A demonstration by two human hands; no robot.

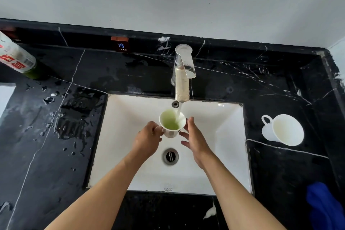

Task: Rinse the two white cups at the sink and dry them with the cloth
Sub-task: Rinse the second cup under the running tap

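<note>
Looking from the left, I see a bottle (pixel 17 58) with red lettering leaning at the edge of the black marble counter (pixel 56 155), and puddles and drops of water (pixel 71 117) spread between it and the white sink (pixel 119 155). My left hand (pixel 148 139) is closed around the handle of a white cup (pixel 172 123), held over the middle of the sink, tilted toward me, with greenish liquid inside. Water runs from the chrome tap (pixel 183 76) straight into that cup. The drain (pixel 170 156) sits just below my hands. My right hand (pixel 195 142) is spread open, fingers loose, its thumb touching the right side of the cup's rim; it grips nothing. Further right, on the counter just beside the sink, the second white cup (pixel 283 129) stands apart from everything, handle pointing left, tilted in the wide view. Down in the right corner a blue cloth (pixel 323 209) lies crumpled on the counter, well away from both cups
</note>
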